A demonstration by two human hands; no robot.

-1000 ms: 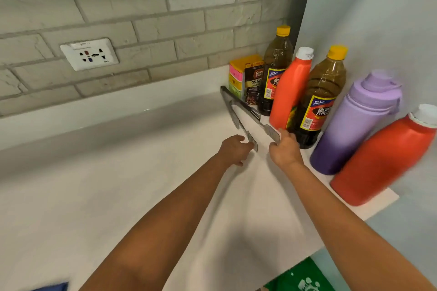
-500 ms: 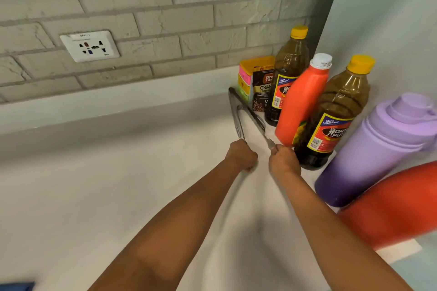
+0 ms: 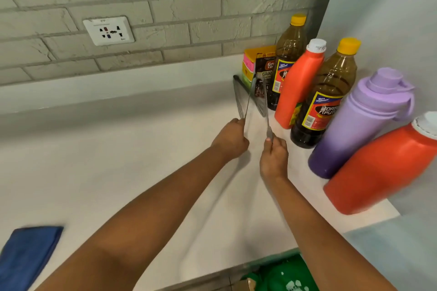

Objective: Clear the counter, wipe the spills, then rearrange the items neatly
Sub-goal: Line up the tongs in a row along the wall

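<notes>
Blue cloth (image 3: 28,257) sits at 8 o'clock. Your left hand (image 3: 230,140) and right hand (image 3: 274,158) each curl around a tong arm — metal tongs (image 3: 250,99) run lengthwise toward 12, beside the bottles (image 3: 295,85).

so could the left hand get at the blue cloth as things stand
Probably not yet: the left hand grips a utensil, so it is occupied. The blue cloth lies on bare counter with nothing blocking it.
</notes>
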